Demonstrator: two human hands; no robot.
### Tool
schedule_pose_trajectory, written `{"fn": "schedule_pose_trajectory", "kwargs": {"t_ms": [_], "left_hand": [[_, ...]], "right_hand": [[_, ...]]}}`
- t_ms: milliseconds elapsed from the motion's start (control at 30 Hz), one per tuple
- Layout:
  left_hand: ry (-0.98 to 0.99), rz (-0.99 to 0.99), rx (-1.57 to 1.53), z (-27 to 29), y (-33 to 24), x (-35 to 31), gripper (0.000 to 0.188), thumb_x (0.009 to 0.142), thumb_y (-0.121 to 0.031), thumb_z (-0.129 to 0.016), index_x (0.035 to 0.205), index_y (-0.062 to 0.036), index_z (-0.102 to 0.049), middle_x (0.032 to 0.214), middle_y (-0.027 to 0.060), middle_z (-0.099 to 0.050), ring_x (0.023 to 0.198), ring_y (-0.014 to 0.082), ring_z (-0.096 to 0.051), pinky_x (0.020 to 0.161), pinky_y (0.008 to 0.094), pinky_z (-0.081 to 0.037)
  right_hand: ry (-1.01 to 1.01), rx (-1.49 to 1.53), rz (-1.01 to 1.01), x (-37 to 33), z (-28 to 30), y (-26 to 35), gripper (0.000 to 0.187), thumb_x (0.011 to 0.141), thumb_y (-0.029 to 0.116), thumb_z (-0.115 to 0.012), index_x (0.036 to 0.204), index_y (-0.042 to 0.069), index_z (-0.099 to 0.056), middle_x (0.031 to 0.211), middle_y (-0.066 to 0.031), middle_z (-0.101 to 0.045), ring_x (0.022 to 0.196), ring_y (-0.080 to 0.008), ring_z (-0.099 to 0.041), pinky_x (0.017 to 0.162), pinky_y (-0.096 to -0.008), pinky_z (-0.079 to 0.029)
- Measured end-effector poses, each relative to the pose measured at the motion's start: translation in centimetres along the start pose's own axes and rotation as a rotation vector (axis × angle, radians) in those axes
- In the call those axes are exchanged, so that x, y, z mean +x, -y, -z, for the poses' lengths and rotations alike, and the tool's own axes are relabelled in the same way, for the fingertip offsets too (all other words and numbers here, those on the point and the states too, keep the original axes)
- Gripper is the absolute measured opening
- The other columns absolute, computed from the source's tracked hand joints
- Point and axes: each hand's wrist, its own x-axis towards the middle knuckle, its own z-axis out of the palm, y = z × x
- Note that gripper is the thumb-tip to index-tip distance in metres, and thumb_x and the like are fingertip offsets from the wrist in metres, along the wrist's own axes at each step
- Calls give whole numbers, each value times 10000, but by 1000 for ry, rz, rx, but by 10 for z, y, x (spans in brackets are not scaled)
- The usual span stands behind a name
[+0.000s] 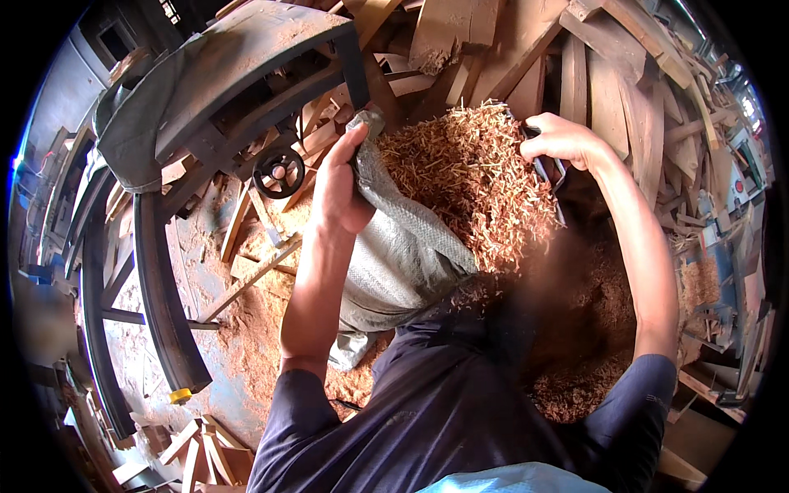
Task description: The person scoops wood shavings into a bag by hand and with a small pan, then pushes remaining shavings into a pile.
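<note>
A pale grey-green woven sack [394, 263] stands against my body, its mouth wide. Wood shavings [468, 177] are heaped at its mouth, and some spill over the near rim. My left hand [341, 181] is closed on the sack's left edge, thumb up along the bunched fabric. On the far right side of the heap, my right hand [567, 144] is closed on the edge of a dark, thin-rimmed thing [549, 174]. Shavings hide most of that thing, so its kind is unclear. A brown blur lies below the heap, between it and my right forearm.
Left of me stands a metal-framed machine table [271, 33] with a black handwheel [279, 172]. Wooden planks and offcuts [608, 99] are piled ahead and to the right. More shavings [575, 386] lie by my right side, and sawdust covers the floor [238, 345] on the left.
</note>
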Motion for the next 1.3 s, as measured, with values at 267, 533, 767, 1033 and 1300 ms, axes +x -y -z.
{"fn": "schedule_pose_trajectory", "kwargs": {"t_ms": [267, 533, 767, 1033, 1300], "left_hand": [[47, -2, 155, 2, -12, 42, 140, 976, -234, -571, 867, -148, -593, 541, -48, -493, 336, 53, -350, 306, 216, -305], [41, -292, 183, 29, -46, 2, 217, 988, -278, -538, 901, -97, -620, 576, -19, -562, 330, 45, -342, 296, 210, -277], [111, -120, 251, 20, -36, 31, 177, 984, -272, -579, 948, -110, -638, 657, -27, -599, 435, 55, -487, 373, 208, -365], [125, -3, 203, -6, -85, 33, 270, 943, -330, -636, 924, -62, -663, 823, 66, -704, 690, 191, -675, 668, 341, -573], [-221, -164, 168, 25, -123, -1, 259, 940, -274, -648, 730, -123, -621, 572, -29, -595, 432, 85, -507, 480, 269, -485]], "right_hand": [[23, -112, 133, 0, -20, 22, 362, 666, 80, -646, 989, -80, -611, 759, -76, -636, 641, -118, -560, 560, -292, -455], [-38, 28, 82, -20, 0, -10, 568, 687, 74, -650, 1176, -183, -519, 931, -128, -662, 790, -133, -604, 682, -281, -498], [45, -138, 22, -20, -17, 14, 864, 650, 175, -722, 1400, -115, -407, 1409, -286, -471, 1322, -305, -460, 1099, -331, -359], [-80, -527, 389, 86, -47, 106, 234, 735, 188, -677, 858, -7, -719, 633, -121, -666, 519, -198, -643, 484, -338, -531], [-250, -657, 507, 87, -136, 168, 303, 766, 203, -672, 1019, 43, -721, 946, -178, -705, 855, -288, -703, 764, -363, -588]]}}
